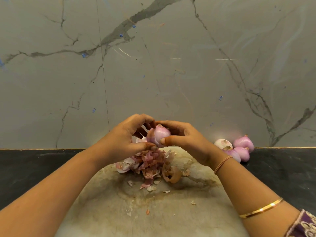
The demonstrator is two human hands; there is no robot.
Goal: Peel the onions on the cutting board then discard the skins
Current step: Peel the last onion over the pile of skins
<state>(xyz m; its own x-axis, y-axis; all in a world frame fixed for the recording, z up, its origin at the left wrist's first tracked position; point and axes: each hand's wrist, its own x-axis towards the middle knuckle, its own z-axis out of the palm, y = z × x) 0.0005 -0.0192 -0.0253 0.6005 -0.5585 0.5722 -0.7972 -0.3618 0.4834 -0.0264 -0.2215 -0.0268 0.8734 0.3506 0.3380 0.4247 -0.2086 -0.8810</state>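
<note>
A pale purple onion (158, 135) is held up above the round stone cutting board (153, 207). My right hand (184, 135) grips it from the right, thumb on its front. My left hand (130, 135) is on its left side, fingers curled at the onion's top and thumb at its bottom. Under the hands lies a heap of pink and brown onion skins (150, 164) on the board. Part of another onion (141, 139) shows behind my left hand.
Several peeled onions (237, 147) lie on the black counter (30, 168) at the right, against the grey marble wall (153, 65). Small skin scraps (147, 211) are scattered over the board's middle.
</note>
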